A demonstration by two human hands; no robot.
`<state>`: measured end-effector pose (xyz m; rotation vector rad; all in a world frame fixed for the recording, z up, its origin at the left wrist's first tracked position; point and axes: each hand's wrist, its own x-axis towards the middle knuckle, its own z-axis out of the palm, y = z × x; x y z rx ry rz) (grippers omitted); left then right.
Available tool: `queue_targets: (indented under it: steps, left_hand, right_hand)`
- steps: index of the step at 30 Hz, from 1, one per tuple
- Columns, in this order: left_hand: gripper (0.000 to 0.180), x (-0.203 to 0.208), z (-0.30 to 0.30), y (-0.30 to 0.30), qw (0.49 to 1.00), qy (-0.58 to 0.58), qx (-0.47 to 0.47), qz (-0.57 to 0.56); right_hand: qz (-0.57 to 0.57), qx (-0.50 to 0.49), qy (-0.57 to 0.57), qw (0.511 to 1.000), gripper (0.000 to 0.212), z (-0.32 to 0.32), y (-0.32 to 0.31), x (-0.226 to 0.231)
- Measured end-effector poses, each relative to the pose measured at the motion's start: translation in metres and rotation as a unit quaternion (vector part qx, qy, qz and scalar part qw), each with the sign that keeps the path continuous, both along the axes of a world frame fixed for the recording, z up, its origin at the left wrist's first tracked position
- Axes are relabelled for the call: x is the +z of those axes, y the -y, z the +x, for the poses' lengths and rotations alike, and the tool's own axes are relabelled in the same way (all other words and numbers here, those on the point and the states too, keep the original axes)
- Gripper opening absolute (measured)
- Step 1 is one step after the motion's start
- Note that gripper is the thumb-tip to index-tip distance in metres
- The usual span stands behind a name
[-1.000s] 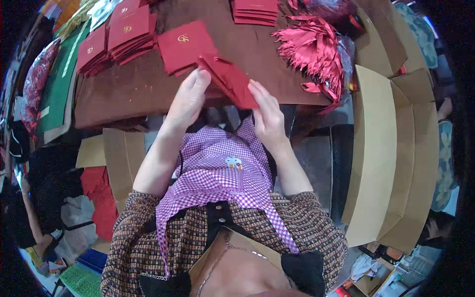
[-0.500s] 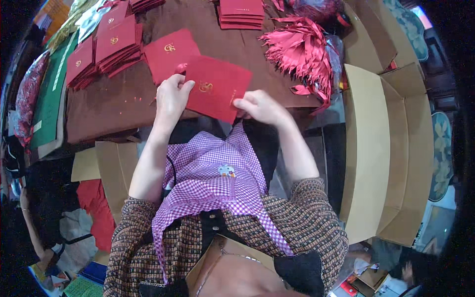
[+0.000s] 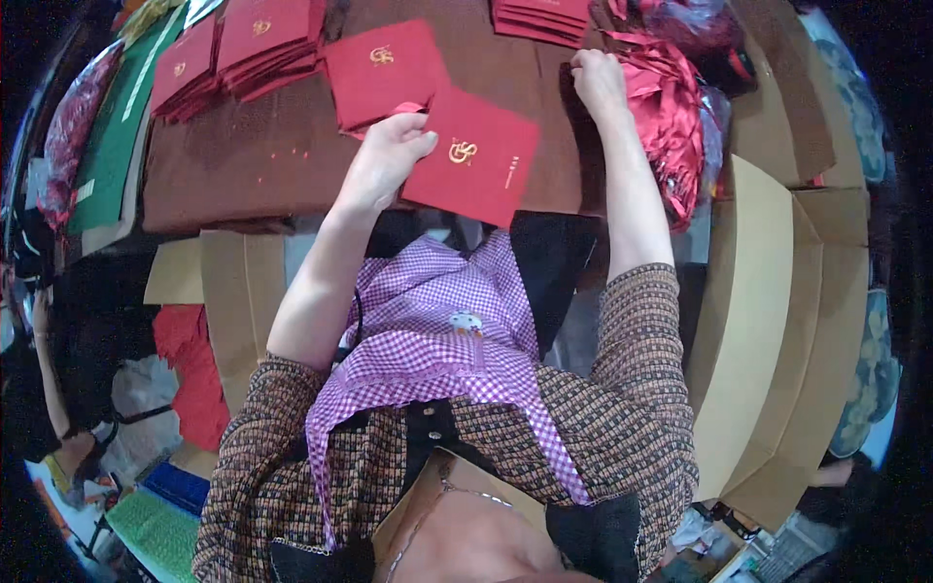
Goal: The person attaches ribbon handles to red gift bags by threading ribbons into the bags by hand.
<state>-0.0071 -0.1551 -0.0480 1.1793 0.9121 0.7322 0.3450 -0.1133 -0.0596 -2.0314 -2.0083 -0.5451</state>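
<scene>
My left hand [image 3: 387, 160] pinches the left edge of a flat red card [image 3: 473, 160] with a gold emblem, held tilted over the table's near edge. Whether it is a folded card, an envelope or a flat bag, I cannot tell. Behind it another such card [image 3: 385, 73] lies on the brown tablecloth [image 3: 243, 170]. A bit of pink-red material shows by my left fingers. Stretched out to the far right, my right hand [image 3: 600, 83] has curled fingers beside a pile of shiny red ribbon strips [image 3: 671, 126]. What its fingertips hold, if anything, is hidden.
Stacks of red cards [image 3: 267, 44] stand at the back left, with one more stack [image 3: 542, 19] at the back. A green board [image 3: 121, 126] and a bagged red bundle [image 3: 73, 155] lie far left. Open cardboard boxes [image 3: 743, 321] stand on the right.
My right hand has let go of the card's right corner and moved away and right to the ribbon pile. My left hand still grips the card. The whole view has shifted slightly.
</scene>
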Motion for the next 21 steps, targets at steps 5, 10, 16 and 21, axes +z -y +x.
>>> queue_targets:
  steps: [5,10,16,21]
  left_hand:
    - [0.035,-0.010,0.002,-0.001,0.999,0.032,-0.023,-0.025]
    - [0.046,-0.012,0.007,0.006,1.000,0.011,-0.004,-0.012]
    - [0.033,-0.008,0.007,0.014,0.999,0.004,-0.035,-0.014]
    - [0.032,-0.023,0.014,0.009,0.999,-0.004,-0.037,0.006]
  right_hand:
    - [0.038,-0.013,-0.004,0.999,0.008,-0.003,0.007,-0.006]
    - [-0.026,-0.003,-0.007,1.000,0.011,0.004,0.013,-0.007]
    - [0.107,0.018,-0.043,0.993,0.009,-0.006,0.024,0.002]
    - [0.201,0.105,-0.271,0.935,0.013,-0.032,0.043,0.028]
